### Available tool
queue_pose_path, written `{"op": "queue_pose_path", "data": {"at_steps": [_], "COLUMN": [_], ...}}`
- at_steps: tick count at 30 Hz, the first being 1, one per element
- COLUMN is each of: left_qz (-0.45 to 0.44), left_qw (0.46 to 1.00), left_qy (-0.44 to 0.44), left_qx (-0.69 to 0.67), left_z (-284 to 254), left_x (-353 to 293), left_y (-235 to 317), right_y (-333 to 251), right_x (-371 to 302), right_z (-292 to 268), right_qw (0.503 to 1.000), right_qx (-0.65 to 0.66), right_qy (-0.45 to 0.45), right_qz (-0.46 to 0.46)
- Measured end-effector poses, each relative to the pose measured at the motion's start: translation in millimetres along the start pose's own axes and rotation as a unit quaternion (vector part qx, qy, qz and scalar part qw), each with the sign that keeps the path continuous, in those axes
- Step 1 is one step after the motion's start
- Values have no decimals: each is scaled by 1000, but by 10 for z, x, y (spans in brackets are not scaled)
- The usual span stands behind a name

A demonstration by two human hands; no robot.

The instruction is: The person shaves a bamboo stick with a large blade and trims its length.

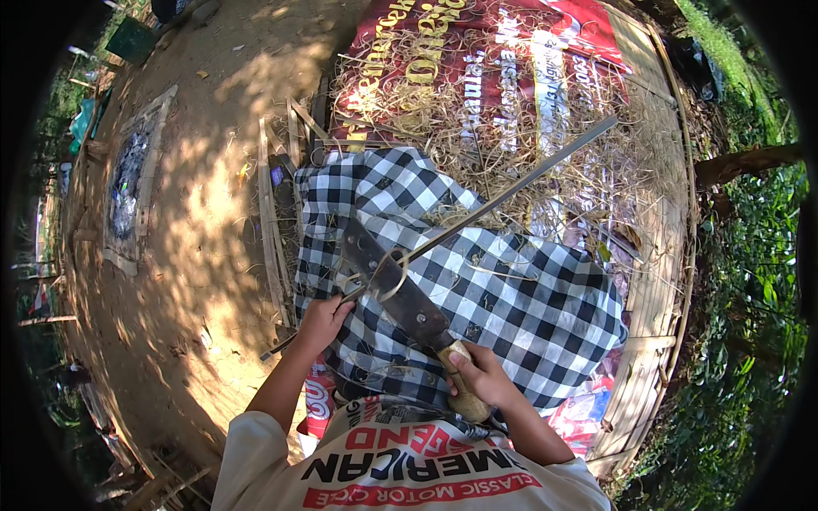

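My left hand (324, 324) is closed round a long, thin, dark strip (530, 180), probably bamboo. The strip slants up and to the right from my fist, and its short tail sticks out below on the left. In my right hand (486, 376) is the pale wooden handle of a large knife (419, 312) with a broad dark blade. The blade points up and to the left and crosses the strip just beyond my left hand. A pale curled shaving (394, 274) loops over the blade at the crossing. Black-and-white checked cloth (537, 285) covers my lap beneath both.
Many loose shavings (503, 106) lie over a red printed banner (362, 94) on a bamboo platform (660, 255). Wooden slats (271, 230) stand at its left side. Farther left is bare earth (196, 221) with a framed dark panel (132, 179). Green plants (750, 358) grow on the right.
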State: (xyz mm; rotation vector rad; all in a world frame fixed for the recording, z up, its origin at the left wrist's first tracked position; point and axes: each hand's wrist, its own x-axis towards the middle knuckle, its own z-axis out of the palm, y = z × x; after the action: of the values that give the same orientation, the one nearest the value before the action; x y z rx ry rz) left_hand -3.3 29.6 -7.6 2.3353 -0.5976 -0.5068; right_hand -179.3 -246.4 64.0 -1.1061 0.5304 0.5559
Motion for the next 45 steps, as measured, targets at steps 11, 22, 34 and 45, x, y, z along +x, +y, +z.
{"op": "queue_pose_path", "data": {"at_steps": [11, 22, 34, 45], "left_qz": [-15, -1, -11, -32], "left_qw": [999, 998, 998, 999], "left_qy": [15, 42, 41, 19], "left_qx": [24, 39, 54, -1], "left_z": [-10, -125, -81, -39], "left_x": [-49, -105, -171, -135], "left_y": [104, 288, 318, 244], "right_y": [121, -440, -395, -374], "right_x": [-31, -330, -210, 505], "right_z": [21, -691, -632, -486], "right_qw": [996, 909, 801, 621], "right_qx": [80, -10, -303, -628], "right_qy": [12, 285, 367, 205], "right_qz": [-28, -303, -362, -422]}}
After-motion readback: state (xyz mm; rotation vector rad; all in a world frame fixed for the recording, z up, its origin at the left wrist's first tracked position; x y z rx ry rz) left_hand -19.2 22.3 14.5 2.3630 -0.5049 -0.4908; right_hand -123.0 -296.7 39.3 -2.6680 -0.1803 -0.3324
